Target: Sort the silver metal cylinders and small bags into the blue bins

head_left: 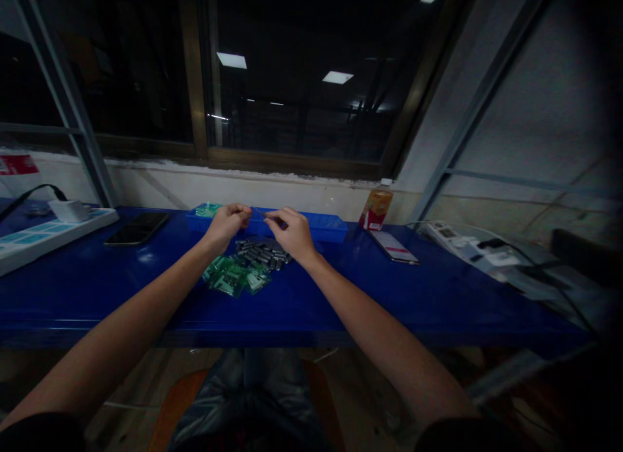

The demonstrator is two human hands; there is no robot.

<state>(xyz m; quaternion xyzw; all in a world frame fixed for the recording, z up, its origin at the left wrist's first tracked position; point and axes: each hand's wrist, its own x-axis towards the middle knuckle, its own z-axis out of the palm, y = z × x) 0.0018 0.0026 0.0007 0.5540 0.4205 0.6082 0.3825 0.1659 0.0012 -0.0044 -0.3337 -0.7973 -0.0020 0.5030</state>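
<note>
My left hand (228, 223) and my right hand (293, 232) are raised close together over the table, fingertips facing each other. Both have their fingers pinched. A thin, small piece shows faintly between the fingertips; it is too small and blurred to name. Just below the hands lies a pile of small dark grey metallic cylinders (263, 253). Nearer to me sits a heap of small green-tinted clear packets (231, 276) with pale pieces inside. Behind the hands stands a long blue bin (326, 230), with more green packets (207, 209) at its left end.
A dark phone (137, 228) and a white power strip (58, 231) lie on the blue table (370, 302) at left. At right are a drink bottle (376, 205), another phone (393, 247) and a second power strip with plugs (467, 247). A window (302, 114) rises behind.
</note>
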